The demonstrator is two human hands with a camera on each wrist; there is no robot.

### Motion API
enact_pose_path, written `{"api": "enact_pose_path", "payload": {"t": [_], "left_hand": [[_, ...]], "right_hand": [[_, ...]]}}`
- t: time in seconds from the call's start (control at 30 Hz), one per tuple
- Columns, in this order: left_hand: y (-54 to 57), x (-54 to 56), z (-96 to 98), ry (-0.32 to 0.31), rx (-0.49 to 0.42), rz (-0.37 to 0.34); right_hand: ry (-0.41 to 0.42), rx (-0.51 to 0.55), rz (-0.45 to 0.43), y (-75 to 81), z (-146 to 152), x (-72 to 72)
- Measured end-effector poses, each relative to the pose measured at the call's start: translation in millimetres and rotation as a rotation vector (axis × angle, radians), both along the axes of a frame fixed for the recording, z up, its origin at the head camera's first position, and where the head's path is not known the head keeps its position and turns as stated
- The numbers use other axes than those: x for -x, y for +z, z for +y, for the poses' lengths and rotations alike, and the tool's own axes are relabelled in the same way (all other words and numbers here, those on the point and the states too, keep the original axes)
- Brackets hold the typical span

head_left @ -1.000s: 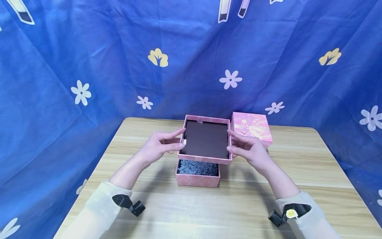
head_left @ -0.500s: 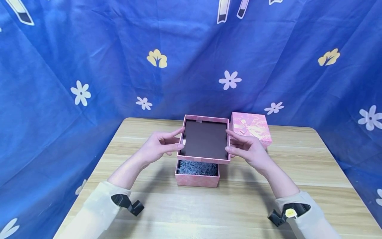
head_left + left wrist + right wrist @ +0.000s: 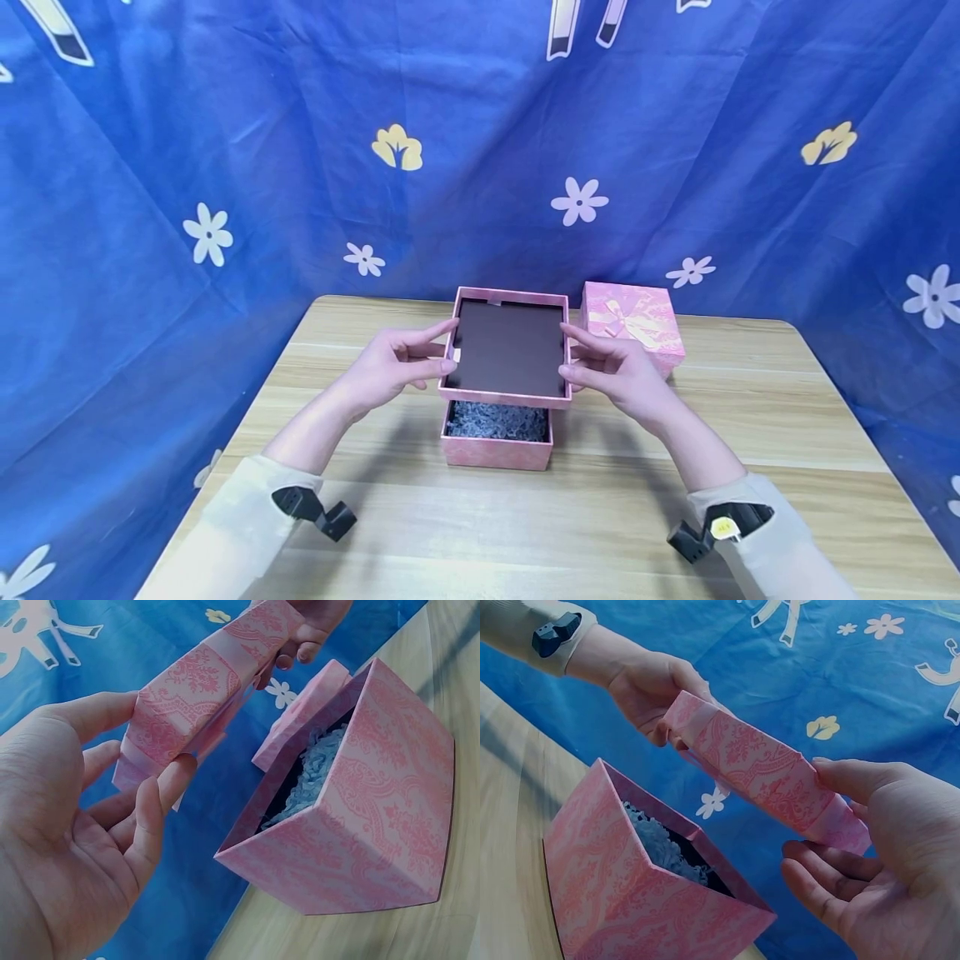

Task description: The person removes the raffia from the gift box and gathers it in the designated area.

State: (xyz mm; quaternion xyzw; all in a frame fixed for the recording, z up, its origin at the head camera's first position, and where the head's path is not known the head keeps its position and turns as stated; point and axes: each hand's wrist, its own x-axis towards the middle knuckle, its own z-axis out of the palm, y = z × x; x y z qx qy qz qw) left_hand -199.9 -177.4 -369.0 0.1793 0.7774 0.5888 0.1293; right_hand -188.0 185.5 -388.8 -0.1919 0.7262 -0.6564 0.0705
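A pink patterned box lid is held up in the air, its dark inside facing the head camera. My left hand pinches its left side, thumb and fingers on the rim. On the opposite side, my right hand grips the rim the same way. Below and nearer to me stands the open pink box on the table, filled with blue shredded paper. The lid hides the box's far part in the head view. In both wrist views the lid's ribboned outer side is visible, apart from the box.
A pink gift box with a ribbon bow stands behind my right hand, near the table's back edge. The wooden table meets a blue flowered cloth behind. A small camera sits on each wrist.
Both hands and the lid have shifted slightly to the left. The open box and the bow-topped box stay where they were.
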Motion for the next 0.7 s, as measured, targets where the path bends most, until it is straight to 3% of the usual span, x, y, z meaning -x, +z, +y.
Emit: {"api": "enact_pose_path", "payload": {"t": [0.7], "left_hand": [[-2.8, -0.2, -41.0, 0.086, 0.047, 0.02]], "right_hand": [[0.078, 0.004, -0.009, 3.0, -39, 11.6]]}}
